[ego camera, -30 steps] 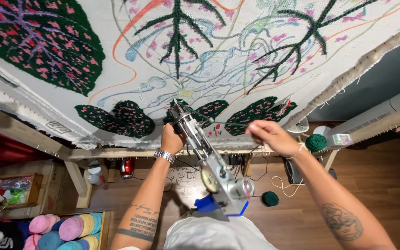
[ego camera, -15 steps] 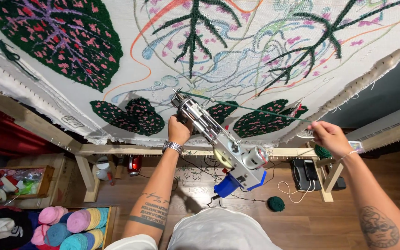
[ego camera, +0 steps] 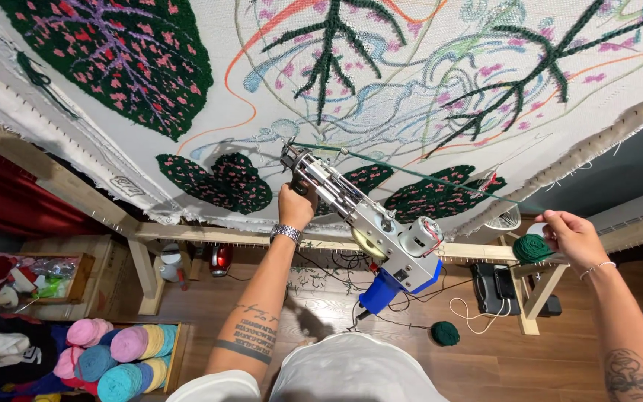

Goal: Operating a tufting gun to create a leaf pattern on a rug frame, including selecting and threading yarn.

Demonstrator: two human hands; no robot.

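My left hand (ego camera: 296,206) grips the front handle of the metal tufting gun (ego camera: 366,227), its tip against the stretched white cloth (ego camera: 381,97) beside a fuzzy dark-green leaf patch (ego camera: 217,182). My right hand (ego camera: 571,237) pinches the taut green yarn strand (ego camera: 426,173) above a round yarn ball (ego camera: 531,249).

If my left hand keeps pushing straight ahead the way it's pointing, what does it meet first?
Probably the stretched rug cloth. Your left hand grips the tufting gun and points up at the cloth, with the gun's tip right by it, between the dark green leaf patches. How close the tip is cannot be judged.
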